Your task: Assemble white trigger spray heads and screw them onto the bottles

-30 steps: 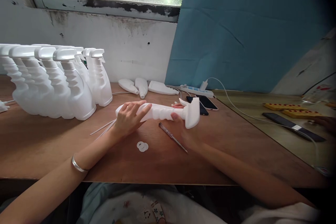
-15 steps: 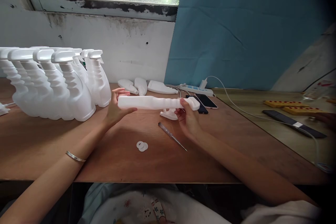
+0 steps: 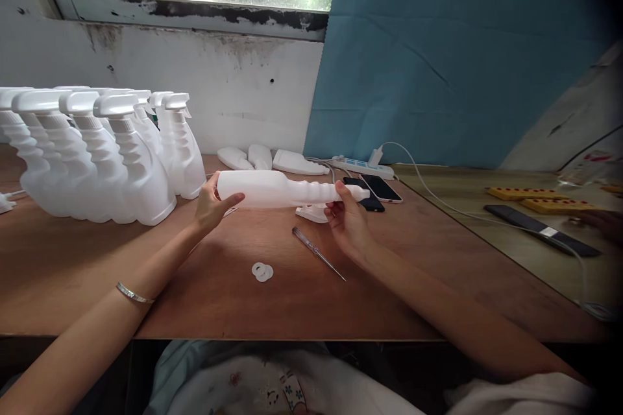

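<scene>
A white plastic spray bottle (image 3: 263,189) lies level in the air between my hands, its base to the left and its ribbed neck to the right. My left hand (image 3: 212,203) is closed round the base end, thumb along the front. With thumb and fingers, my right hand (image 3: 347,211) grips the neck just before the white top piece. Partly hidden below the bottle, a white trigger spray head (image 3: 313,213) rests on the table. Nearer to me lie a screwdriver (image 3: 318,254) with a clear handle and a few white ring washers (image 3: 263,272).
Several white spray bottles (image 3: 131,168) stand crowded at the left. White bottles without heads (image 3: 298,161) lie by the wall. Behind my right hand are two phones (image 3: 382,187) and a power strip (image 3: 363,167) with a cable. Yellow strips (image 3: 557,206) and another person's hand (image 3: 603,222) are at far right.
The bottle has rolled about its long axis, showing more of its broad side and a narrower view of its top piece. Both hands stay on it in nearly the same place.
</scene>
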`<action>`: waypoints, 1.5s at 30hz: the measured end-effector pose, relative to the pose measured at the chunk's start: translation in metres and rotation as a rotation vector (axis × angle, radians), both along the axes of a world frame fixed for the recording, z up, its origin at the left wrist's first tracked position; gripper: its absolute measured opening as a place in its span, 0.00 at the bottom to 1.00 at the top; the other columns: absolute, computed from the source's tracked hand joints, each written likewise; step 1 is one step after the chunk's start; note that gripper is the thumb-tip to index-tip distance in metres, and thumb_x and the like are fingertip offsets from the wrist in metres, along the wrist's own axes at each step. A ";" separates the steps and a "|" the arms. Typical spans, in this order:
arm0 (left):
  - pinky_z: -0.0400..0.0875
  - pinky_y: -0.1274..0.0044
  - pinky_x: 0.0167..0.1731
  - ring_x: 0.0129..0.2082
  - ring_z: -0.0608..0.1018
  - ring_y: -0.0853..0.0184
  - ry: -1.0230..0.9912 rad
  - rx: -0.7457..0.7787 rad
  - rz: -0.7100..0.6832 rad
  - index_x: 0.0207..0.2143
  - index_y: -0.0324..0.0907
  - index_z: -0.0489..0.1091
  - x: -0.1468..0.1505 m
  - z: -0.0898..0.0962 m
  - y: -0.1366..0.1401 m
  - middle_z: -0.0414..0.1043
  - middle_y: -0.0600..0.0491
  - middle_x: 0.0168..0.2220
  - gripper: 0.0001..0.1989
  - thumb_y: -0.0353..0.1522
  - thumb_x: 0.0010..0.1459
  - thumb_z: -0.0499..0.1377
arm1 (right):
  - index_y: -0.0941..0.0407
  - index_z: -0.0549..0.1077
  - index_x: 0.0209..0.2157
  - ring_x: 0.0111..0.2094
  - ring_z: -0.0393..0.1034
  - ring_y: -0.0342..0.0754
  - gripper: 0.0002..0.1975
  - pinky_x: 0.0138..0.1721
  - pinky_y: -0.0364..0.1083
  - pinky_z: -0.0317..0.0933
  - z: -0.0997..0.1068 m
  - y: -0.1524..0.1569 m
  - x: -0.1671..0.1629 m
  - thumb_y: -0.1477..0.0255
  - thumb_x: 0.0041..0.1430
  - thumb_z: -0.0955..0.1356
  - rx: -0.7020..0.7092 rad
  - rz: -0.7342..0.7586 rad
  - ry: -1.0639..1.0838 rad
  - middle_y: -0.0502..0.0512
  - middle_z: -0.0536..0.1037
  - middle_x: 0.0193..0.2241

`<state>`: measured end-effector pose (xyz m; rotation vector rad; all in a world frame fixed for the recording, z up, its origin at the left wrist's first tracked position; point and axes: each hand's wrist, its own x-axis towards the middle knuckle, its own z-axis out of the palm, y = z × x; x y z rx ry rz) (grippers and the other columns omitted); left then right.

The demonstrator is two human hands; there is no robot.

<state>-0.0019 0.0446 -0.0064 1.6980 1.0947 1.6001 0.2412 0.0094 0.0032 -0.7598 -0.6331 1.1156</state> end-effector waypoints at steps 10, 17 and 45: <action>0.56 0.80 0.05 0.11 0.67 0.69 -0.262 -0.587 -0.294 0.35 0.38 0.68 -0.006 0.002 0.008 0.66 0.53 0.15 0.26 0.52 0.49 0.51 | 0.54 0.68 0.33 0.27 0.68 0.45 0.13 0.30 0.47 0.66 -0.008 -0.009 0.010 0.62 0.48 0.69 0.491 -0.192 -0.735 0.51 0.71 0.28; 0.51 0.86 0.04 0.07 0.60 0.75 -0.390 -0.860 -0.494 0.32 0.39 0.67 -0.013 0.006 0.014 0.59 0.58 0.10 0.13 0.39 0.56 0.50 | 0.53 0.66 0.30 0.35 0.69 0.48 0.12 0.45 0.53 0.61 -0.009 -0.013 0.012 0.61 0.48 0.69 0.569 -0.220 -0.918 0.51 0.72 0.30; 0.65 0.81 0.13 0.23 0.73 0.67 -0.261 -0.516 -0.225 0.40 0.38 0.67 0.003 0.001 0.005 0.72 0.50 0.29 0.24 0.46 0.46 0.60 | 0.54 0.68 0.32 0.28 0.70 0.46 0.13 0.34 0.48 0.66 -0.013 -0.005 0.007 0.60 0.48 0.69 0.391 -0.194 -0.765 0.50 0.74 0.29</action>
